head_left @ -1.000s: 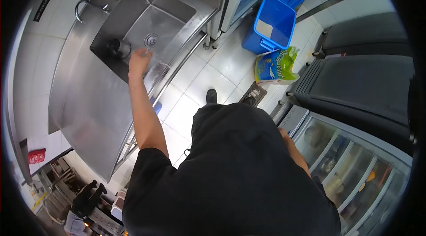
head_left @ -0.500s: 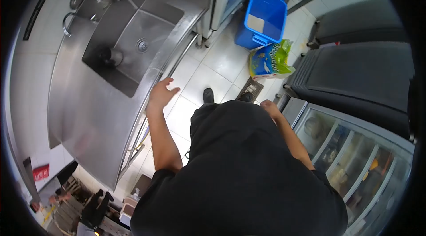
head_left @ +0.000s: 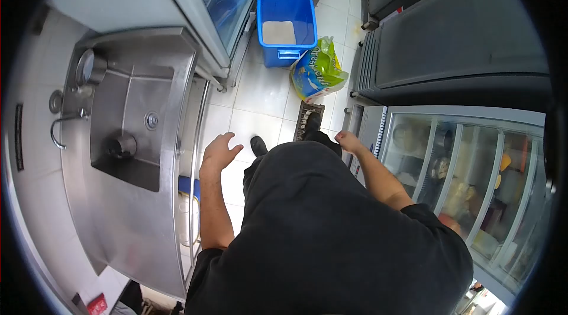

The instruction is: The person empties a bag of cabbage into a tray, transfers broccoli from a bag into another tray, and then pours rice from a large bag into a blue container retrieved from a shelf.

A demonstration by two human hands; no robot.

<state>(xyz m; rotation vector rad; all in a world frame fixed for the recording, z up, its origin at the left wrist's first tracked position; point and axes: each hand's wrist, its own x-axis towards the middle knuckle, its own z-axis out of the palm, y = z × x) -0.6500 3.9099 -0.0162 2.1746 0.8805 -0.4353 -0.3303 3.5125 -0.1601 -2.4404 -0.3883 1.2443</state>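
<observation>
My left hand [head_left: 221, 150] hangs in the air just right of the steel sink counter [head_left: 130, 226], its fingers apart and nothing in it. On the other side my right hand [head_left: 349, 141] is held near my body with its fingers curled; whether anything is inside cannot be seen. Ahead on the floor stands a blue bin [head_left: 287, 19] without its lid on, with pale material [head_left: 278, 33] inside. Against its front right corner leans a blue and green bag [head_left: 319, 72].
A metal pot [head_left: 122, 145] lies in the sink basin. The glass-topped fridge [head_left: 461, 179] and dark cabinets [head_left: 461, 37] line the right. A floor drain grate [head_left: 303, 121] is near my feet. A glass-door fridge [head_left: 222, 1] stands ahead left.
The view has turned and moved forward, so the bin and bag now appear further left. My right foot now shows by the grate. My left hand stays open, my right stays curled.
</observation>
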